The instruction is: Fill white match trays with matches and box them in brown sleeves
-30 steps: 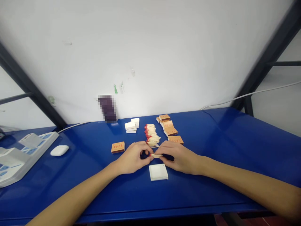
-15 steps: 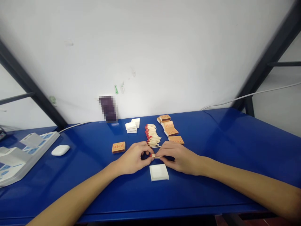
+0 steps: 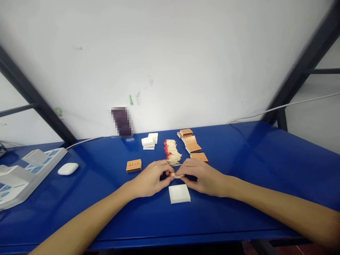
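Note:
Between my two hands is a small bunch of matches (image 3: 176,175), red heads to the left. My left hand (image 3: 155,179) pinches the head end with thumb and forefinger. At the other end, my right hand (image 3: 203,177) closes its fingertips on the sticks. Just in front of the fingers lies a white matchbox tray (image 3: 180,194), its open side up. Behind my hands a long pile of loose matches (image 3: 172,150) stretches toward the wall, most heads pointing left. The exact number of held matches cannot be made out.
One orange matchbox (image 3: 134,165) sits left of my hands. White trays (image 3: 148,142) are stacked farther back. Several orange matchbox sleeves (image 3: 192,141) lie right of the pile. On the left are a white earbud case (image 3: 68,169) and a power strip (image 3: 34,173) with plugs.
Almost nothing differs. Both hands stay at the same spot with the matches, and my right fingertips have shifted slightly, leaving more of the sticks visible.

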Available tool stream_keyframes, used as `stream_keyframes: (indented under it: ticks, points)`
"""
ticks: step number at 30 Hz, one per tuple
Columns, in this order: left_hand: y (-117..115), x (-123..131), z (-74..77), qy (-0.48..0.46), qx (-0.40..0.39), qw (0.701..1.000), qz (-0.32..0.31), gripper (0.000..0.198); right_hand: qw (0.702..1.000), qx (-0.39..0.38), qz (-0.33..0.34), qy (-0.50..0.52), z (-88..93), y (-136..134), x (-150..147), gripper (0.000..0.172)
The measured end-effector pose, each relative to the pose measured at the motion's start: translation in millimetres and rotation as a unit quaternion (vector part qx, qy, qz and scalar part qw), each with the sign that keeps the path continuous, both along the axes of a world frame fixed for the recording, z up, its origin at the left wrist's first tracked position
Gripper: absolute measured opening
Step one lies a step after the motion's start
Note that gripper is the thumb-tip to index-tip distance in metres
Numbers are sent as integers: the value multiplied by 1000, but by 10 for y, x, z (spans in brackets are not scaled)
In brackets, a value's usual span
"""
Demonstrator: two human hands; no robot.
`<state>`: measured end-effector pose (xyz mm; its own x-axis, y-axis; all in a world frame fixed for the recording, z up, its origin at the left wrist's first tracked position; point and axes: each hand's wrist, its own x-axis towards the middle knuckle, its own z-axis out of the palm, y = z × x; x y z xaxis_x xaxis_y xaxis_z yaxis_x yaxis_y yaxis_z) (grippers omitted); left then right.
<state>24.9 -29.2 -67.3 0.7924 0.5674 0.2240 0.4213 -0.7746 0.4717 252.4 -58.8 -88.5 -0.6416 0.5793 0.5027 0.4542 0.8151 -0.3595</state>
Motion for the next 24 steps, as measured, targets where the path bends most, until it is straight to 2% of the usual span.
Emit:
stream_keyframes:
  ticks: [24]
  points:
    - [-20,-9,-21,0,12,1000,-1,12,1000,-18,-5,8,-6,-4,-5,23]
